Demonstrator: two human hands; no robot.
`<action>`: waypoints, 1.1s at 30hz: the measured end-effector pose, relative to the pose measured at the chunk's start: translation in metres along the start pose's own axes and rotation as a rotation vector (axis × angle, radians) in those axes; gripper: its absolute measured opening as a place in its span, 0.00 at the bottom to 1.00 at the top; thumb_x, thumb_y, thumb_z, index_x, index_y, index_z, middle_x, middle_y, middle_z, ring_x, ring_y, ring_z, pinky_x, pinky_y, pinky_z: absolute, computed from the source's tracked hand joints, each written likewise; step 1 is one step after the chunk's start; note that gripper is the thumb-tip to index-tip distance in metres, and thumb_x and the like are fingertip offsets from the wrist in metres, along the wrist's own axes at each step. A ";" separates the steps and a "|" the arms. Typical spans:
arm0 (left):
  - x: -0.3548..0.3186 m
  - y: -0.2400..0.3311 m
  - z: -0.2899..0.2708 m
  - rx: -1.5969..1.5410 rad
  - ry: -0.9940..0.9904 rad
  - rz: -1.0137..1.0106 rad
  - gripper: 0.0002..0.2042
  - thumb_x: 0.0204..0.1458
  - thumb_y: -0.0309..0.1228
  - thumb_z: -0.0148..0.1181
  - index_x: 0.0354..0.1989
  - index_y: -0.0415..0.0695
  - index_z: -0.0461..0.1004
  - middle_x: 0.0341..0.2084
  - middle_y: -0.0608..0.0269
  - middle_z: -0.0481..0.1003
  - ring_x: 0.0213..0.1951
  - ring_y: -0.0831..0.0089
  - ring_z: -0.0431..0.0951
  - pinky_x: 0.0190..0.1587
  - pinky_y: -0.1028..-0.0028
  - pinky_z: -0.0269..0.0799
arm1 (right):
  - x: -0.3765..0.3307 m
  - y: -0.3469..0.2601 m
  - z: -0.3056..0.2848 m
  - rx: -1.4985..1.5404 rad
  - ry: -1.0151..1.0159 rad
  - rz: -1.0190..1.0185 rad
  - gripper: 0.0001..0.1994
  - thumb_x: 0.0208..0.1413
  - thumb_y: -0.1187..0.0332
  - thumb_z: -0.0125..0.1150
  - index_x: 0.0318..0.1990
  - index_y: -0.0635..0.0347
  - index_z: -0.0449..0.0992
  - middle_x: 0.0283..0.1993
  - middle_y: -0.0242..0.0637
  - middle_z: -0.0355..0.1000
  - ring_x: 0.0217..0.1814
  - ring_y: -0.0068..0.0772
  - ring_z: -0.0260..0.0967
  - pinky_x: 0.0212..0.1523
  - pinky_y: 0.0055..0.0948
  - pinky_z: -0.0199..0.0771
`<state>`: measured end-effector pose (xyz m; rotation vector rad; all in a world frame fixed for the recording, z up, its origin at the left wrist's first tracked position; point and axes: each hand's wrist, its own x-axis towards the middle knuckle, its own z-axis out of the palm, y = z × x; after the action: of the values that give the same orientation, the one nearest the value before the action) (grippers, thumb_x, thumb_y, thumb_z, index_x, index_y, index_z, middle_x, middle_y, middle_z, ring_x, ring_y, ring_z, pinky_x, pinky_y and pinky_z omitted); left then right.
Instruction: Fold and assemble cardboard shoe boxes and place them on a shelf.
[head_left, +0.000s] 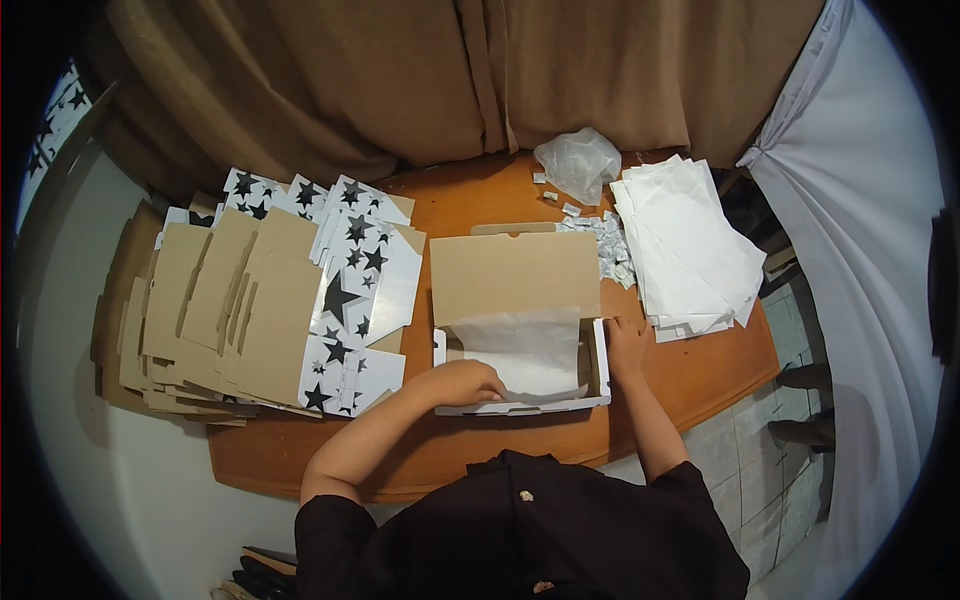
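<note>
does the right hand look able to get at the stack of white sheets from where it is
Probably yes: the right hand rests on the open box's right wall, and the stack of white sheets lies just beyond it on the table, with nothing between them.
</note>
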<state>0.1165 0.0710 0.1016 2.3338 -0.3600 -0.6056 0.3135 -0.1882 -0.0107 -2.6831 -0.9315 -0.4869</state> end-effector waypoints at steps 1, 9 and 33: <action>-0.001 0.000 -0.002 0.035 0.043 -0.051 0.12 0.50 0.35 0.57 0.42 0.45 0.76 0.33 0.51 0.77 0.38 0.54 0.75 0.41 0.63 0.69 | -0.002 -0.001 -0.004 0.057 -0.005 0.036 0.07 0.52 0.66 0.55 0.36 0.55 0.74 0.38 0.35 0.71 0.43 0.40 0.66 0.57 0.52 0.50; 0.021 -0.019 0.006 0.219 0.337 -0.093 0.19 0.46 0.37 0.62 0.48 0.48 0.72 0.34 0.57 0.76 0.38 0.59 0.76 0.39 0.64 0.69 | 0.018 -0.031 -0.074 0.518 0.390 0.233 0.06 0.56 0.72 0.48 0.35 0.61 0.72 0.37 0.41 0.69 0.46 0.44 0.61 0.54 0.42 0.53; 0.024 -0.019 0.007 0.502 0.805 -0.101 0.15 0.40 0.34 0.65 0.37 0.49 0.71 0.31 0.68 0.72 0.38 0.69 0.71 0.44 0.62 0.54 | -0.014 -0.118 -0.095 0.224 -0.600 -0.281 0.09 0.48 0.70 0.49 0.35 0.60 0.73 0.38 0.43 0.73 0.39 0.46 0.72 0.41 0.46 0.68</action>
<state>0.1350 0.0713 0.0768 2.8409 -0.0058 0.4580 0.2064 -0.1389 0.0855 -2.5286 -1.4273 0.3868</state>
